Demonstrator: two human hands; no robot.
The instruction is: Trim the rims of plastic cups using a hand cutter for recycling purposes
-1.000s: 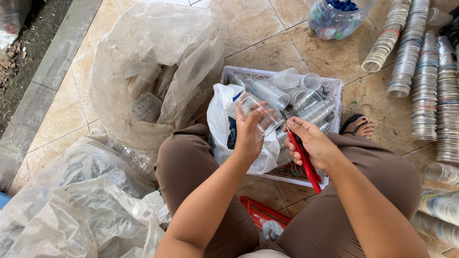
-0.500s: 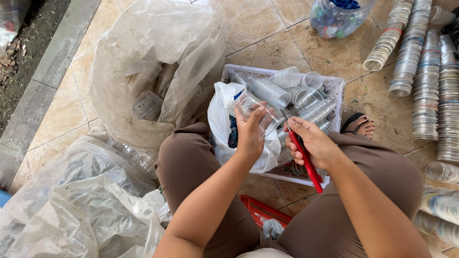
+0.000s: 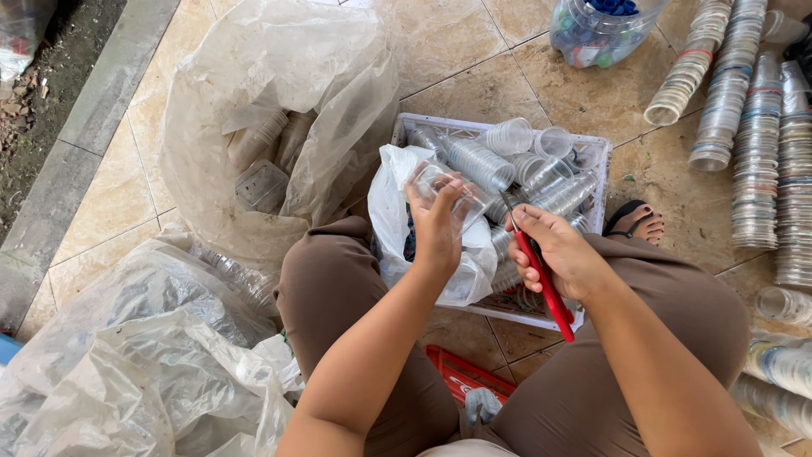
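Note:
My left hand (image 3: 440, 222) grips a clear plastic cup (image 3: 443, 184) over a white plastic bag (image 3: 392, 211) that hangs on the near corner of a white crate (image 3: 596, 152). My right hand (image 3: 560, 252) holds a red-handled cutter (image 3: 545, 283) with its thin blade pointing up toward the cup's rim. The blade tip is close beside the cup; I cannot tell whether it touches. The crate is full of clear cups lying on their sides. Both hands work above my knees in brown trousers.
A large clear bag (image 3: 279, 118) with cups stands to the left. Crumpled plastic bags (image 3: 135, 355) lie at lower left. Several long stacks of nested cups (image 3: 753, 127) lie at right. A jar of coloured caps (image 3: 596, 30) stands at top. A red tray (image 3: 461, 372) lies under my legs.
Both hands stay over the crate. The left hand has turned the cup slightly and the cutter blade has shifted a little nearer to it.

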